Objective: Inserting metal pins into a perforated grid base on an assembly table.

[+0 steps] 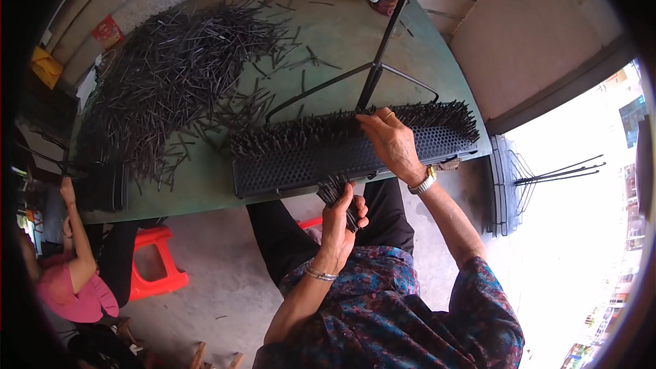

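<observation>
A long black perforated tray (307,169) lies along the near edge of the green table. Thin dark sticks (294,135) stand upright in its far rows, while the nearer rows show bare holes. My left hand (339,215) is closed round a bundle of short dark sticks (332,190), just in front of the tray. Over the tray's far rows, right of its middle, my right hand (389,138) has its fingertips pinched together among the standing sticks. Whatever sits between those fingertips is too small to make out.
A big heap of loose dark sticks (184,61) covers the left of the table (348,34). Behind the tray rises a black metal stand (374,72). At far left another person (75,280) sits near a red stool (157,266). Wire racks (504,184) stand at right.
</observation>
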Available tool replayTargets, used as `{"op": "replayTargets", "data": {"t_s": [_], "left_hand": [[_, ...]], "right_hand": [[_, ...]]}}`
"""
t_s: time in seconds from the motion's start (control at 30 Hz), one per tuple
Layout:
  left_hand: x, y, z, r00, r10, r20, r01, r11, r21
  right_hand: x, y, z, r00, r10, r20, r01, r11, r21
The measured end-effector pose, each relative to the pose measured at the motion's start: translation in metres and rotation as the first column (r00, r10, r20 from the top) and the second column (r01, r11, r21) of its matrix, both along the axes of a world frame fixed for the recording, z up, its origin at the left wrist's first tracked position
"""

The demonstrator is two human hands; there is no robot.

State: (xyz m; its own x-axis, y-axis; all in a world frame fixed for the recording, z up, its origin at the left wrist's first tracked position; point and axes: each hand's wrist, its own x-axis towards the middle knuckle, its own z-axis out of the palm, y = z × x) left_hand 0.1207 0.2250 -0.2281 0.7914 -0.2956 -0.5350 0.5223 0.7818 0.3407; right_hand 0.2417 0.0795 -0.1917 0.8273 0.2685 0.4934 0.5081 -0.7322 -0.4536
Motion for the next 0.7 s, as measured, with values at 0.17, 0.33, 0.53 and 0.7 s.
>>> {"op": "replayTargets", "data": {"t_s": [0.17, 0.33, 0.53, 0.7], "left_hand": [[0.001, 0.002, -0.005, 0.999, 0.031, 0.022, -0.031, 1.0, 0.0], [0.001, 0.003, -0.005, 0.999, 0.047, 0.027, -0.047, 0.999, 0.007], [0.002, 0.003, -0.001, 0.999, 0.018, 0.032, -0.019, 1.0, 0.022], [0.002, 0.004, 0.005, 0.999, 0.039, 0.011, -0.039, 0.997, 0.068]], "right_hand": [[0.005, 0.003, 0.001, 0.999, -0.039, -0.021, 0.04, 0.998, 0.054], [0.0, 0.002, -0.008, 0.994, -0.066, -0.081, 0.071, 0.996, 0.048], [-0.006, 0.006, -0.012, 0.995, -0.097, -0.003, 0.097, 0.993, 0.071], [-0.029, 0.011, 0.017, 0.97, -0.017, -0.241, 0.076, 0.968, 0.237]]}}
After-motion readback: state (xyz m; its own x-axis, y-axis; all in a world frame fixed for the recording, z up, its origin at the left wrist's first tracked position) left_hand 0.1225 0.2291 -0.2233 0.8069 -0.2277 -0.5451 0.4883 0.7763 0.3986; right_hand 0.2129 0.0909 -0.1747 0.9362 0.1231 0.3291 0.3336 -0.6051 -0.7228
